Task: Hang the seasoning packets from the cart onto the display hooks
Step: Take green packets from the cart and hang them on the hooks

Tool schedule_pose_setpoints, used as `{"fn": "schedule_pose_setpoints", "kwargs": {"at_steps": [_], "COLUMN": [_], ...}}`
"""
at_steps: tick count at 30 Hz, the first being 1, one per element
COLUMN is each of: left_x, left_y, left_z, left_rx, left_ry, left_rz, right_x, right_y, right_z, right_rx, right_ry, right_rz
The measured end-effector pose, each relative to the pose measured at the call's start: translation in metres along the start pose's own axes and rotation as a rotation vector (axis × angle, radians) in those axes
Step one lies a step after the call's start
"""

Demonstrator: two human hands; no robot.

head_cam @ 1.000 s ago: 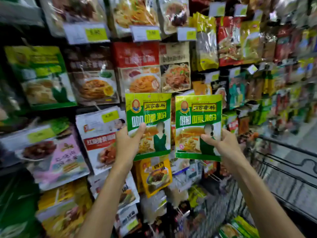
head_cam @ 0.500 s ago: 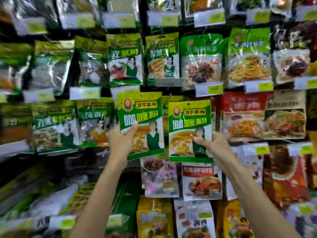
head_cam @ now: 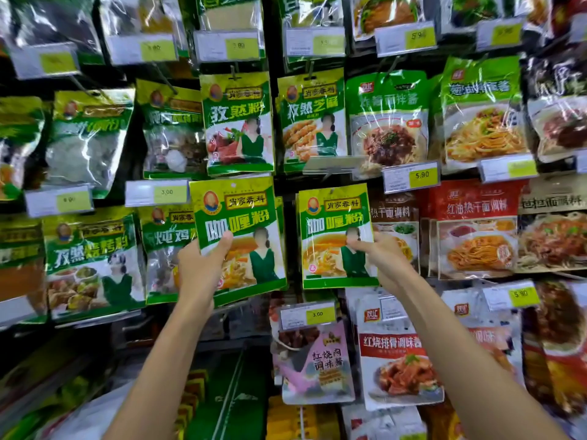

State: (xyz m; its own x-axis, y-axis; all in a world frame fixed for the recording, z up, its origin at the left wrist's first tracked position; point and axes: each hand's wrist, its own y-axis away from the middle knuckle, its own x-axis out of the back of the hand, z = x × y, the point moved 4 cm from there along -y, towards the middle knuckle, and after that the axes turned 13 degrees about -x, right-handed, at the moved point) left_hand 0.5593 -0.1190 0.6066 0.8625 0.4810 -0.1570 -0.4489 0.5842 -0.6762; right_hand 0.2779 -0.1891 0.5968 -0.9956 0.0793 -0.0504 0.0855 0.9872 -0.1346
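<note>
Two identical green and yellow curry powder packets are held up against the display wall. My left hand [head_cam: 200, 265] grips the left packet [head_cam: 236, 217] at its lower left, thumb across the front. With thumb and fingers, my right hand [head_cam: 382, 258] pinches the right packet [head_cam: 333, 217] at its right edge. More packets of the same kind seem to hang behind each held one. The hook behind each packet is hidden. The cart is out of view.
Rows of hanging seasoning packets fill the wall. Green cumin packets [head_cam: 238, 122] hang directly above, red noodle sauce packets [head_cam: 473, 227] to the right, a rib seasoning packet [head_cam: 397, 354] below. Price tags [head_cam: 306, 314] stick out on hook ends.
The view has swung left and up, away from the cart, along the wall. Both hands with their packets have risen toward the row of green packets.
</note>
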Motion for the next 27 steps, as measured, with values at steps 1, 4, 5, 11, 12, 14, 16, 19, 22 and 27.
{"fn": "schedule_pose_setpoints", "kwargs": {"at_steps": [1, 4, 5, 11, 12, 14, 16, 19, 22, 27], "left_x": [-0.002, -0.007, -0.009, -0.028, -0.031, -0.036, -0.041, -0.046, -0.047, -0.049], "left_y": [0.0, -0.001, -0.001, -0.002, -0.002, 0.0, 0.004, 0.01, 0.014, 0.024], "left_z": [-0.001, -0.001, 0.0, 0.006, 0.007, 0.008, 0.008, 0.007, 0.004, -0.001], "left_rx": [0.016, -0.02, -0.038, -0.088, -0.103, -0.115, -0.095, -0.08, -0.066, -0.038], "left_ry": [0.003, 0.015, 0.02, 0.032, 0.034, 0.04, 0.058, 0.07, 0.077, 0.105], "left_rz": [-0.014, -0.029, -0.029, -0.037, -0.036, -0.036, -0.051, -0.064, -0.076, -0.099], "right_x": [0.0, -0.002, -0.002, -0.005, -0.006, -0.008, -0.013, -0.018, -0.018, 0.003], "right_y": [-0.002, -0.01, -0.015, -0.04, -0.044, -0.05, -0.054, -0.058, -0.061, -0.037], "right_z": [0.001, 0.005, 0.006, 0.009, 0.008, 0.006, 0.004, 0.002, 0.005, 0.003], "right_rx": [0.001, -0.006, -0.008, -0.016, -0.003, -0.001, -0.009, -0.006, 0.014, 0.255], "right_ry": [0.002, -0.007, -0.011, 0.028, 0.061, 0.103, 0.157, 0.309, 0.485, 0.51], "right_rz": [-0.003, -0.046, -0.056, -0.066, -0.06, -0.026, 0.001, 0.065, 0.111, 0.344]}}
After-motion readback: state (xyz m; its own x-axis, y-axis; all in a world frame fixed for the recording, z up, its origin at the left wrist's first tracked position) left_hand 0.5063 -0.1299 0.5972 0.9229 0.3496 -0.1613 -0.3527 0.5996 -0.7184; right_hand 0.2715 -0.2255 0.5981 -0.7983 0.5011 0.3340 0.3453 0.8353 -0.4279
